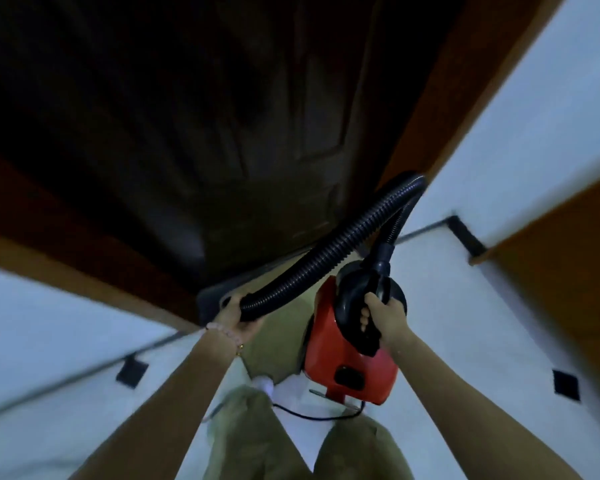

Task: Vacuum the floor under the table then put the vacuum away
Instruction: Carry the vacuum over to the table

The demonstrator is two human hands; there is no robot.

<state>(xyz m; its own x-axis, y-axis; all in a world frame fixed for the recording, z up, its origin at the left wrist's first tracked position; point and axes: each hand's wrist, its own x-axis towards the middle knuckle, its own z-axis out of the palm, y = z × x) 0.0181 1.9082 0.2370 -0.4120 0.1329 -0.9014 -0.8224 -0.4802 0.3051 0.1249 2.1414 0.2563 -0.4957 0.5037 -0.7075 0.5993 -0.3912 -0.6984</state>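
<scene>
The red vacuum (347,344) hangs off the white tiled floor (447,306), carried by its black top handle in the right hand (383,315), whose fingers are curled tight round the grip. Its ribbed black hose (326,258) arches up from the vacuum's front and comes down on the vacuum's left, where the left hand (238,315), a bead bracelet (222,336) at its wrist, is wrapped round the hose end. Beyond the vacuum stands a dark wooden door (205,133) in a brown frame, its lower edge close to the hose. Open floor lies either side of the vacuum. A black cord (312,415) trails beneath it; the hose tip is hidden behind the left hand, and everything is motion-blurred.
</scene>
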